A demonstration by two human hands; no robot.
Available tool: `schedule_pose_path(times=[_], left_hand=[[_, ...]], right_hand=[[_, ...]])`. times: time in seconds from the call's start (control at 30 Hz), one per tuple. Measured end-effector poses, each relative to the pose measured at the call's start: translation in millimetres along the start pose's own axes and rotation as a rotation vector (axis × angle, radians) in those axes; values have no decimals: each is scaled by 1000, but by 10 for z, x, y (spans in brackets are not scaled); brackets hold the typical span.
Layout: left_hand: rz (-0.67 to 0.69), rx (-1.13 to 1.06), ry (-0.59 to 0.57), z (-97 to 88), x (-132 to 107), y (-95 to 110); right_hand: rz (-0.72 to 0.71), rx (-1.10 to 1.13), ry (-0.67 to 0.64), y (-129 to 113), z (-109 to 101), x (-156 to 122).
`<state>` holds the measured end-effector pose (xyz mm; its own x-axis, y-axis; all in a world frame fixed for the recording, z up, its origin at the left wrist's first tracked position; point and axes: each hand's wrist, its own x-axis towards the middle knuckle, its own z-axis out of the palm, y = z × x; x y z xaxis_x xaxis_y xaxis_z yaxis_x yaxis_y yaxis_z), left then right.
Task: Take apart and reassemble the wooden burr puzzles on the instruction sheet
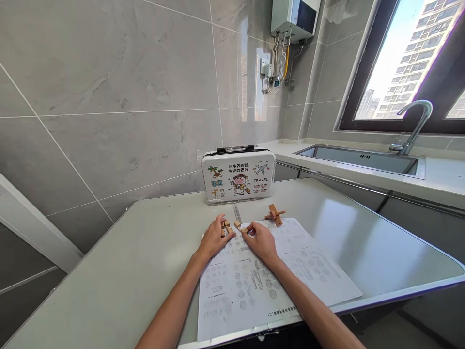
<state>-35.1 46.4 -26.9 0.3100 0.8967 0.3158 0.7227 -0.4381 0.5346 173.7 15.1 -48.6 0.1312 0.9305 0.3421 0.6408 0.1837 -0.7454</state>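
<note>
My left hand (213, 238) is closed around small notched wooden puzzle pieces (227, 226) at the top of the paper sheet. Close by on the right, my right hand (262, 240) pinches another wooden puzzle piece (238, 225), its end pointing toward the left hand. The two groups of wood appear apart, with a small gap between them. Fingers hide part of each. A printed instruction sheet (254, 300) with rows of small diagrams lies under both hands. Beyond the right hand sits an assembled cross-shaped wooden puzzle (275, 214), at the sheet's far edge.
A white case (240, 177) with cartoon prints stands upright at the table's back. The pale table (119, 271) reaches to both sides. To the right are a counter with a sink (358, 162) and a faucet (417, 123). A water heater (296, 19) hangs on the tiled wall.
</note>
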Motion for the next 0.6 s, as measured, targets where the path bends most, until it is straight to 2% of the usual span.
schedule_pose_path(times=[0.37, 0.6], left_hand=[[90, 3, -41, -7, -20, 82], [208, 73, -29, -38, -41, 162]], right_hand=[[-49, 10, -12, -2, 23, -15], [-125, 74, -91, 2, 35, -16]])
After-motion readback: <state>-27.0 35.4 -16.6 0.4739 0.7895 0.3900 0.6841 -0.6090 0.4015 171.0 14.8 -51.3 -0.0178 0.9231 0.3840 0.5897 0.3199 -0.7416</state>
